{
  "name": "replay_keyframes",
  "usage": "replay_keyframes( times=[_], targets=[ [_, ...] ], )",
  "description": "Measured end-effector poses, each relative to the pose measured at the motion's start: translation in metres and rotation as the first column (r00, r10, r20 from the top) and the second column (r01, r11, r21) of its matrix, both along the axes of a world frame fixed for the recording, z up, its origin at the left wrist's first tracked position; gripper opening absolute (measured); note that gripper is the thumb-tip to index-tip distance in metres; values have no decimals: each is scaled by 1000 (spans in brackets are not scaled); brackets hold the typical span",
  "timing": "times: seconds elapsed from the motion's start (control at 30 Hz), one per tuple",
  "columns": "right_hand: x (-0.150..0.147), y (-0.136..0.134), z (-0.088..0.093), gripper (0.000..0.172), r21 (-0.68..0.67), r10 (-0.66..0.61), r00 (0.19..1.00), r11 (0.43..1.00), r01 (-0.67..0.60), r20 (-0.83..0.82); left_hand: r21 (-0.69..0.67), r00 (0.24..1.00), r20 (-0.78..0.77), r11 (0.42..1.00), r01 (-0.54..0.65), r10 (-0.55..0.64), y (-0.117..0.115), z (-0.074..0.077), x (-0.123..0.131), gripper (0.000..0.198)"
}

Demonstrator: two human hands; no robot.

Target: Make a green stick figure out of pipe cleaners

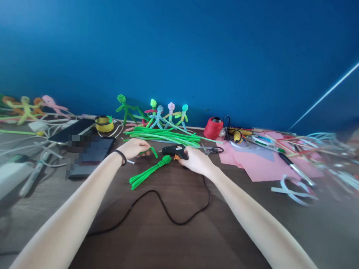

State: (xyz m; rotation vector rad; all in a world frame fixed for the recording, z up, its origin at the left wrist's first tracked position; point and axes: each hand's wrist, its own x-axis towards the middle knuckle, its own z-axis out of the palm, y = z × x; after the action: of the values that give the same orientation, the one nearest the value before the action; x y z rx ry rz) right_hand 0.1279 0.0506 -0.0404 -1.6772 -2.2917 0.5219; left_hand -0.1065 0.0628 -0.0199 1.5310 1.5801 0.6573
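Fingers of the right hand (197, 160) close around the rear of the glue gun (177, 150), seemingly to aim it at the short green pipe cleaner (154, 152) pinched by the left hand (134, 148), with the green bundle (152, 170) lying handily just below on the tabletop (172, 247).

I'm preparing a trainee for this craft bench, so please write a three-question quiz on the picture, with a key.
1. What does the right hand hold?
A. Scissors
B. A black glue gun
C. A marker

2. True or false: the green bundle with a knobbed end lies nearer the camera than the red spool.

3. Fill in the colour: the left hand holds a small bent piece that is ____.

Key: 1. B; 2. True; 3. green.
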Motion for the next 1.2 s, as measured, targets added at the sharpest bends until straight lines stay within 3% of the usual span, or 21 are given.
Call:
replay_keyframes(
  times=[0.1, 0.2, 0.37, 0.43, 0.57, 0.67, 0.77, 0.9, 1.03, 1.13, 1.2],
  targets=[
    [3, 2, 2, 17, -13, 48, 998, 999, -48, -49, 4, 980, -199, 1000, 24, -23, 0, 0, -1, 10],
    [7, 5, 4, 14, -27, 89, 990, 995, -92, -108, 107, 931, -365, 993, 48, -6, -2, 0, 2, 5],
    [12, 8, 9, 20, -58, 71, 982, 995, -82, -177, 251, 885, -463, 966, 67, 59, -7, 5, 11, 3],
    [14, 9, 12, 21, -95, 54, 968, 992, -80, -245, 223, 892, -451, 969, 109, 3, -11, 10, 16, 4],
    [18, 9, 19, 24, -168, 0, 900, 982, -82, -436, -3, 837, -472, 949, 315, -279, -19, 11, 28, 19],
    [18, 7, 25, 25, -233, -64, 817, 969, -87, -574, -8, 791, -548, 947, 320, -272, -22, 5, 36, 22],
    [17, 8, 27, 23, -315, -161, 697, 944, -99, -699, 25, 813, -530, 954, 299, -242, -21, 0, 39, 16],
    [15, 12, 26, 23, -302, -181, 452, 930, -211, -874, 123, 914, -378, 971, 206, -146, -18, 3, 36, 16],
    [14, 9, 27, 19, -208, -115, 279, 919, -334, -953, 118, 997, 63, 993, 28, -36, -16, 5, 35, 21],
    [14, 5, 30, 16, -176, -88, 240, 909, -378, -967, -7, 885, 463, 999, -50, 47, -18, 6, 39, 24],
    [15, 4, 30, 18, -141, -46, 256, 919, -368, -966, -63, 801, 594, 997, -48, 76, -20, 7, 42, 22]
  ],
)
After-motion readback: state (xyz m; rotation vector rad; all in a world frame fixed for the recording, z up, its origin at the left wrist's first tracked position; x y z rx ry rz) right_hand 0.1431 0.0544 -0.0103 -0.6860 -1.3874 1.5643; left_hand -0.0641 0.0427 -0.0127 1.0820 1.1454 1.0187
